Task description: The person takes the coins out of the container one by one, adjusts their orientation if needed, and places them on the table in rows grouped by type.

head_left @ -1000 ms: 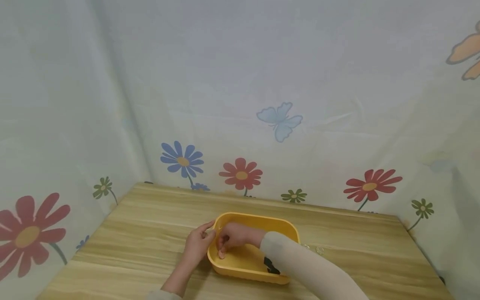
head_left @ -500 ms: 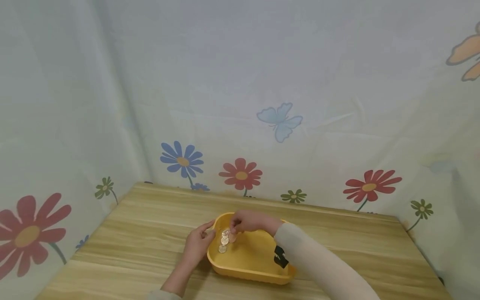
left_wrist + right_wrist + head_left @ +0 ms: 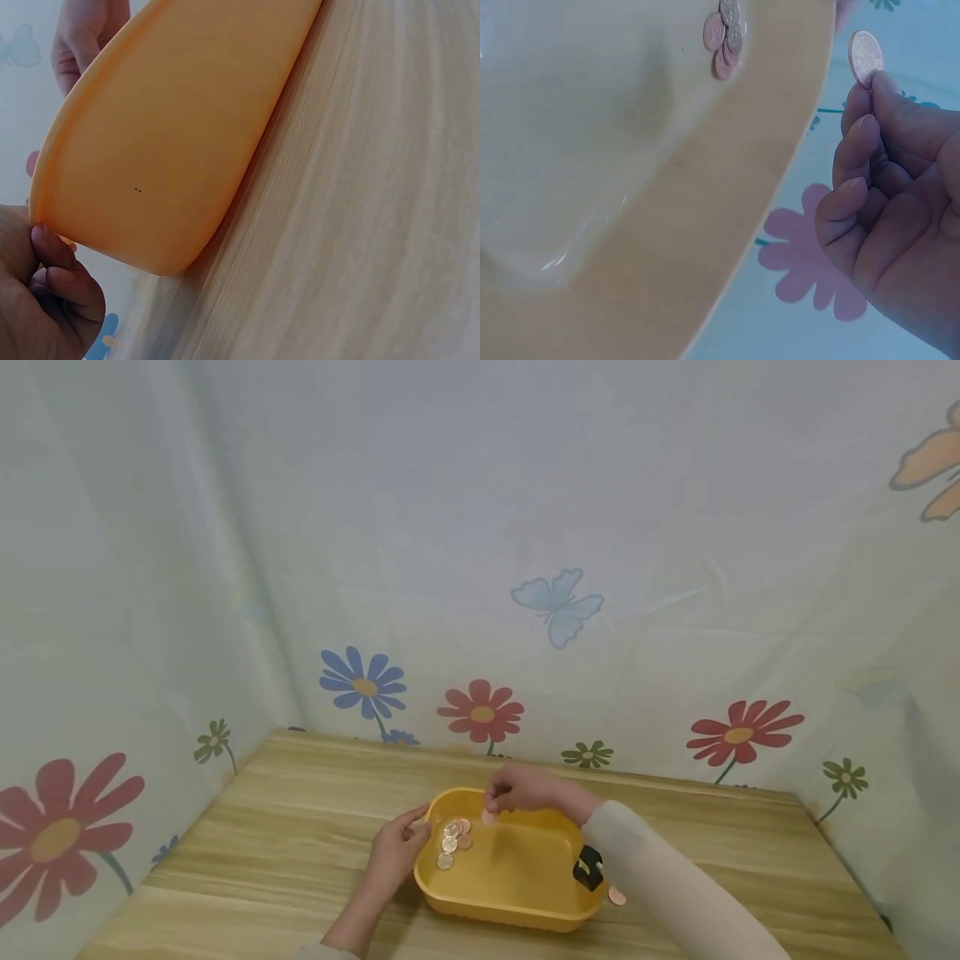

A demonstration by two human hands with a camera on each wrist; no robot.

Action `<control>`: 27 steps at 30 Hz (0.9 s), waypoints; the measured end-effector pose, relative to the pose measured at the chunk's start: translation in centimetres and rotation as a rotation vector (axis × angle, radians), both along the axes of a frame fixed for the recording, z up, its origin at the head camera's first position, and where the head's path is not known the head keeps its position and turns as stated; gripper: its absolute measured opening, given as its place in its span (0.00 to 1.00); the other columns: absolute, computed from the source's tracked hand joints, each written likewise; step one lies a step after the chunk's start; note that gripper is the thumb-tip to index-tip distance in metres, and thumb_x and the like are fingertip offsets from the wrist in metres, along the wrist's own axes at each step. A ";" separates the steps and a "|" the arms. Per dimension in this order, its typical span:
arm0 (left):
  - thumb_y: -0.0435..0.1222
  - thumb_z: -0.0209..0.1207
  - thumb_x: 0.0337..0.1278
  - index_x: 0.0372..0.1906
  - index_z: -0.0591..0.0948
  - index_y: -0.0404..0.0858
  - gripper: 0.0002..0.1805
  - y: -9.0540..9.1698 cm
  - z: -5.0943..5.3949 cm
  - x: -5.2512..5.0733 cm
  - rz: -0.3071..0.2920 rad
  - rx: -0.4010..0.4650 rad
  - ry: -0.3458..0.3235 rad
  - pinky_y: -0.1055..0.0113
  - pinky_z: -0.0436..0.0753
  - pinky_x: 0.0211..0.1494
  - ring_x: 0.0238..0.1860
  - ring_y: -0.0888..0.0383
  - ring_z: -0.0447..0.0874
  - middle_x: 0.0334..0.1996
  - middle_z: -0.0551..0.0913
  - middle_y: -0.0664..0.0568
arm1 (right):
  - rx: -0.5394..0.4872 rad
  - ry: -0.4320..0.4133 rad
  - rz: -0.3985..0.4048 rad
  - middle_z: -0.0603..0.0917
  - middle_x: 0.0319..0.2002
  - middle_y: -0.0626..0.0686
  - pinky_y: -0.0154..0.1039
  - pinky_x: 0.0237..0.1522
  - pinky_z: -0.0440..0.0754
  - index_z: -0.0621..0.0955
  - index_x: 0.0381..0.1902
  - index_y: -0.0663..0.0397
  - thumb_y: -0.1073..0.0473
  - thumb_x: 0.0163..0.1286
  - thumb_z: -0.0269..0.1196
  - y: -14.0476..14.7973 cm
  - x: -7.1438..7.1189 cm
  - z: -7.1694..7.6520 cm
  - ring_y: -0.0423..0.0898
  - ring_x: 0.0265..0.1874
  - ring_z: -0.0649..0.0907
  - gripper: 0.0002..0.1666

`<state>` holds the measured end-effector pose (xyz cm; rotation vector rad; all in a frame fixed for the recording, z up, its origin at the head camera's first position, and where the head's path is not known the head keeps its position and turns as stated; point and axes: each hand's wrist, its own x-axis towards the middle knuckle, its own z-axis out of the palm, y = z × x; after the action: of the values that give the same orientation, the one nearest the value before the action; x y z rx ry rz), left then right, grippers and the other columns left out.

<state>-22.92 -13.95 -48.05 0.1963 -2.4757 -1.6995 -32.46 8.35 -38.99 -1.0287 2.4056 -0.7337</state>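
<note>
A yellow tray point(image 3: 517, 917) stands on the wooden table. At its left end the left hand point(image 3: 397, 853) grips the rim; the left wrist view shows that hand point(image 3: 52, 300) with thumb and fingers at the tray's edge point(image 3: 135, 150). Over the back part of the tray, the right hand point(image 3: 521, 788) pinches a copper-coloured coin point(image 3: 489, 817). In the right wrist view this coin point(image 3: 866, 57) stands on edge between thumb and forefinger of the right hand point(image 3: 892, 172). Several coins point(image 3: 450, 843), silvery and coppery, lie in the tray's left part, some overlapping.
Another coppery coin point(image 3: 617, 897) lies on the table point(image 3: 300, 827) right of the tray. A black object point(image 3: 588, 868) is at the right wrist, in front of the tray's right end. Behind the table hangs a cloth point(image 3: 450, 527) with printed flowers and butterflies.
The right hand has moved from the tray's left end to the right and back, uncovering the coins there, and now holds a coin above the tray. The left hand stays in place.
</note>
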 end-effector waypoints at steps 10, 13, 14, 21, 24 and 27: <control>0.33 0.58 0.68 0.66 0.78 0.31 0.23 -0.1 0.0 0.0 -0.003 -0.012 -0.011 0.75 0.67 0.15 0.12 0.64 0.63 0.15 0.69 0.56 | -0.016 -0.023 -0.034 0.80 0.28 0.50 0.28 0.31 0.74 0.83 0.33 0.59 0.63 0.73 0.63 2.9 0.7 0.2 0.38 0.26 0.74 0.07; 0.32 0.58 0.68 0.65 0.79 0.30 0.23 -0.1 -0.1 0.0 -0.001 -0.017 -0.005 0.75 0.66 0.15 0.13 0.64 0.63 0.15 0.69 0.57 | -0.022 -0.034 -0.035 0.80 0.28 0.49 0.28 0.31 0.74 0.83 0.34 0.60 0.63 0.74 0.63 3.7 1.0 0.3 0.38 0.26 0.73 0.07; 0.32 0.58 0.67 0.65 0.79 0.30 0.23 -0.1 -0.1 0.0 0.000 -0.018 -0.002 0.75 0.66 0.15 0.13 0.64 0.63 0.14 0.69 0.57 | -0.025 -0.039 -0.032 0.80 0.28 0.51 0.28 0.31 0.74 0.83 0.34 0.60 0.63 0.74 0.63 3.9 1.1 0.3 0.38 0.25 0.73 0.08; 0.32 0.58 0.68 0.65 0.78 0.29 0.23 -0.1 0.1 0.0 -0.012 -0.014 0.008 0.75 0.66 0.15 0.13 0.63 0.64 0.14 0.69 0.57 | -0.039 -0.040 -0.041 0.80 0.28 0.52 0.28 0.29 0.71 0.83 0.34 0.60 0.64 0.74 0.62 5.8 1.9 0.6 0.37 0.24 0.71 0.08; 0.32 0.58 0.68 0.65 0.78 0.30 0.23 0.0 0.0 0.0 -0.011 -0.012 0.004 0.76 0.66 0.16 0.14 0.63 0.64 0.14 0.69 0.57 | -0.047 -0.033 -0.045 0.79 0.27 0.47 0.28 0.28 0.71 0.83 0.33 0.59 0.64 0.74 0.62 6.6 2.2 0.6 0.37 0.24 0.71 0.08; 0.32 0.58 0.67 0.65 0.79 0.29 0.23 -0.1 0.1 0.0 -0.008 -0.017 0.006 0.76 0.66 0.16 0.14 0.63 0.64 0.14 0.68 0.57 | -0.055 -0.024 -0.059 0.77 0.26 0.45 0.28 0.28 0.70 0.83 0.31 0.58 0.64 0.73 0.62 7.3 2.6 0.3 0.37 0.24 0.71 0.08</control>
<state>-22.90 -14.02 -47.99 0.1793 -2.4892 -1.6785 -29.81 15.70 -38.70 -0.9683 2.4169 -0.8318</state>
